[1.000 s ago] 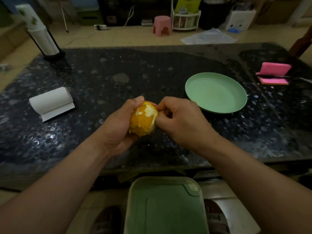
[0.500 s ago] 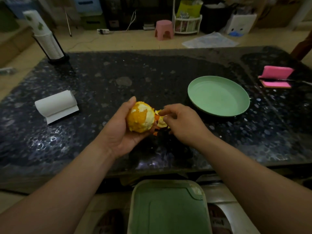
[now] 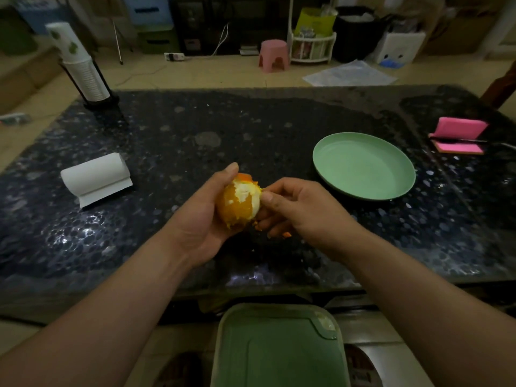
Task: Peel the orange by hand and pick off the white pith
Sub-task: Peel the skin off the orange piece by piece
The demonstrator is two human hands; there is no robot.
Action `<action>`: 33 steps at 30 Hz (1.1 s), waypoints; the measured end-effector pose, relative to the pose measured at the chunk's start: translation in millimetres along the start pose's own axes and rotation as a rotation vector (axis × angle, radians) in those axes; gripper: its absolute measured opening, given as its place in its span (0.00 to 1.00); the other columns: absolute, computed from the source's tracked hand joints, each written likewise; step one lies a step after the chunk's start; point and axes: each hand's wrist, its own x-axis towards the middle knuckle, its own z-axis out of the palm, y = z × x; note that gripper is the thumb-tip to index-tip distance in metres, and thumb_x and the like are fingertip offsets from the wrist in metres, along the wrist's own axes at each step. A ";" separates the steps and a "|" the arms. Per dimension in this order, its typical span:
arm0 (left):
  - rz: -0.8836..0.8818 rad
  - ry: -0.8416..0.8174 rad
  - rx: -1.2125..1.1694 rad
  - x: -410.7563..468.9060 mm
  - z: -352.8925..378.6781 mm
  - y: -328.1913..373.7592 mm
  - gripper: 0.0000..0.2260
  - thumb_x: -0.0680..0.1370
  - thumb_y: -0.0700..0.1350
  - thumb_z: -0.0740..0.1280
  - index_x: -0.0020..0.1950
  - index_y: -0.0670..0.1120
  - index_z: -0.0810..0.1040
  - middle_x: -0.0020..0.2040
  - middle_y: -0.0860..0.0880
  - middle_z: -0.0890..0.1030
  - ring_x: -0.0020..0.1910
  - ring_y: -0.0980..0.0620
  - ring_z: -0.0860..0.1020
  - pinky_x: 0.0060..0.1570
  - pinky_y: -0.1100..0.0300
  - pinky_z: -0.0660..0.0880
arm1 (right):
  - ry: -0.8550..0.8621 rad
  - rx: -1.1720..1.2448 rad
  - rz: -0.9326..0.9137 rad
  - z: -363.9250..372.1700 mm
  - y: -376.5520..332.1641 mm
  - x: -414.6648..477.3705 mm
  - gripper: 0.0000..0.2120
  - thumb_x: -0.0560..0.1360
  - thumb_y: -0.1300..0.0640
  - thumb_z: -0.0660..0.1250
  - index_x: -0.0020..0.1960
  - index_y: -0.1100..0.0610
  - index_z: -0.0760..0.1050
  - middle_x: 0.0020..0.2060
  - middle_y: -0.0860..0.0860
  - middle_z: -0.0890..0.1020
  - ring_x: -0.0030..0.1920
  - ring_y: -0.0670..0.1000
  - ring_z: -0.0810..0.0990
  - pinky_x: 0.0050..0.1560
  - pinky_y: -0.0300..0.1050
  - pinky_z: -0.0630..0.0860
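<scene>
A green plate (image 3: 363, 166) lies near on the right, a paper roll (image 3: 96, 177) well left. Over the dark table (image 3: 251, 129) the left hand (image 3: 201, 216) cups the roundish orange (image 3: 237, 205), its white pith (image 3: 247, 191) facing up, the right hand (image 3: 301, 210) pinching it.

Your left hand (image 3: 201, 216) hides the side of the orange (image 3: 240, 202) that lies against its palm, and the underside too. At the fruit's other edge, what your right hand (image 3: 301, 213) pinches is too small to tell. Nearer you than both hands, the green container (image 3: 279, 347) runs off the bottom edge.
</scene>
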 end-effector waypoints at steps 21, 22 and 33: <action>0.057 -0.029 0.318 2.2 3.6 -14.9 0.19 0.85 0.51 0.63 0.67 0.38 0.78 0.53 0.41 0.81 0.48 0.46 0.79 0.45 0.51 0.77 | 0.122 -0.709 -0.195 -2.2 -6.7 -15.0 0.08 0.78 0.48 0.73 0.56 0.46 0.78 0.39 0.45 0.83 0.38 0.45 0.82 0.41 0.52 0.83; 0.059 -0.033 0.319 2.5 2.6 -14.3 0.19 0.85 0.52 0.63 0.66 0.38 0.79 0.53 0.40 0.81 0.48 0.46 0.79 0.46 0.50 0.77 | 0.119 -0.678 -0.182 -2.2 -5.8 -15.2 0.09 0.78 0.47 0.74 0.57 0.45 0.79 0.40 0.45 0.84 0.38 0.44 0.82 0.40 0.50 0.83; 0.082 -0.021 0.335 1.6 2.4 -15.5 0.15 0.86 0.50 0.62 0.62 0.42 0.82 0.51 0.42 0.83 0.47 0.47 0.80 0.44 0.52 0.77 | 0.160 -0.610 -0.159 3.6 -2.7 -9.4 0.08 0.77 0.54 0.73 0.55 0.46 0.81 0.39 0.45 0.83 0.38 0.43 0.82 0.38 0.45 0.80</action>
